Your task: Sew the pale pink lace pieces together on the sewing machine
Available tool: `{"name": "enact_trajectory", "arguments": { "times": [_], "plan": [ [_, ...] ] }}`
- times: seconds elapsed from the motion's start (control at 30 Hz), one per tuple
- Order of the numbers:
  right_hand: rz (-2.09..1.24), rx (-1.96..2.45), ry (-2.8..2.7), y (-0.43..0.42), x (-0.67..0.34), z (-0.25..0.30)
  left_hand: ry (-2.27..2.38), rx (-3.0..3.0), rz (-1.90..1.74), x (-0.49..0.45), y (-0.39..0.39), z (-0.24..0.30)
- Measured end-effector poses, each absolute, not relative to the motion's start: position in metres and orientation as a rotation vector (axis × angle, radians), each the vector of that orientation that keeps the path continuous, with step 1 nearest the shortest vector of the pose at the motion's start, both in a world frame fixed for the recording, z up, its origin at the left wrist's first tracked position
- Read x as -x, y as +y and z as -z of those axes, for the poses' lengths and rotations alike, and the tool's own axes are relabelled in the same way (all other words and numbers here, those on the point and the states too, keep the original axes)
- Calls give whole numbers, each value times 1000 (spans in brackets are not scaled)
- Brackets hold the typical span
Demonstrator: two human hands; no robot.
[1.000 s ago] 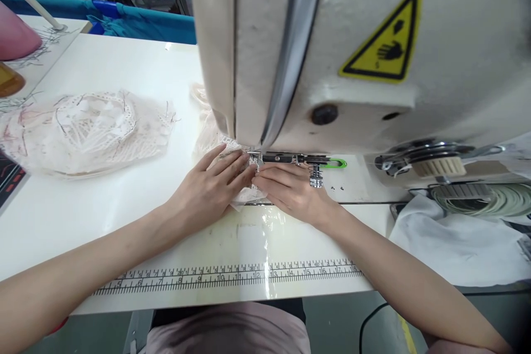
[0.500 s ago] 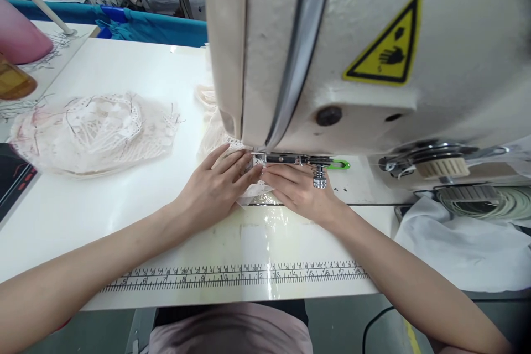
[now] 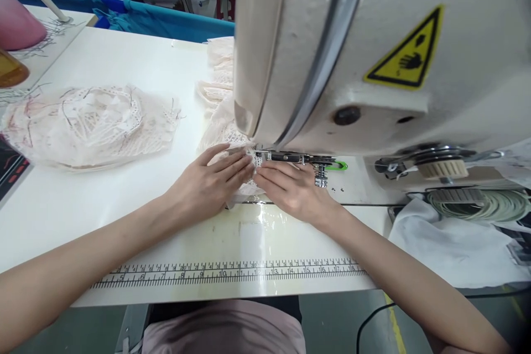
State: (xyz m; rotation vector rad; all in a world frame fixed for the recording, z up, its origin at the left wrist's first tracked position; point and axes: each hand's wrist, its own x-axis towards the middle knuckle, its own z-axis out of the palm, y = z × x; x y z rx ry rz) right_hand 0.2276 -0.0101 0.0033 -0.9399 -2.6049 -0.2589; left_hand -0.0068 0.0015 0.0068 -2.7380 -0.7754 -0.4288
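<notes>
A pale lace piece (image 3: pixel 224 124) lies on the white table under the head of a large cream sewing machine (image 3: pixel 373 61). My left hand (image 3: pixel 207 182) lies flat on the lace, fingers stretched toward the presser foot (image 3: pixel 265 156). My right hand (image 3: pixel 292 188) rests palm down just right of it, fingertips meeting the left hand's at the foot and pressing the fabric edge. Neither hand grips anything. The needle area is mostly hidden by the machine head.
A heap of lace pieces in clear wrap (image 3: pixel 89 124) lies at the left. A printed ruler (image 3: pixel 228 274) runs along the table's front edge. White cloth (image 3: pixel 452 246) and a coil of cord (image 3: pixel 477 202) sit at the right. A blue bin edge (image 3: pixel 166 22) is behind.
The view has shifted, so the machine head sits further right and more lace shows behind it. Both hands stay flat at the presser foot, barely moved.
</notes>
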Motion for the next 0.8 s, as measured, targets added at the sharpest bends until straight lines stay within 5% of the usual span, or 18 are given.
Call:
{"name": "enact_trajectory", "arguments": {
  "times": [0.2, 0.8],
  "plan": [
    [530, 723, -2577, -5, -217, -8, -771, 2797, 452, 13, 10, -6],
    [435, 798, -2471, -6, -213, -1, -835, 2672, 401, 9, 9, -4]
  ]
}}
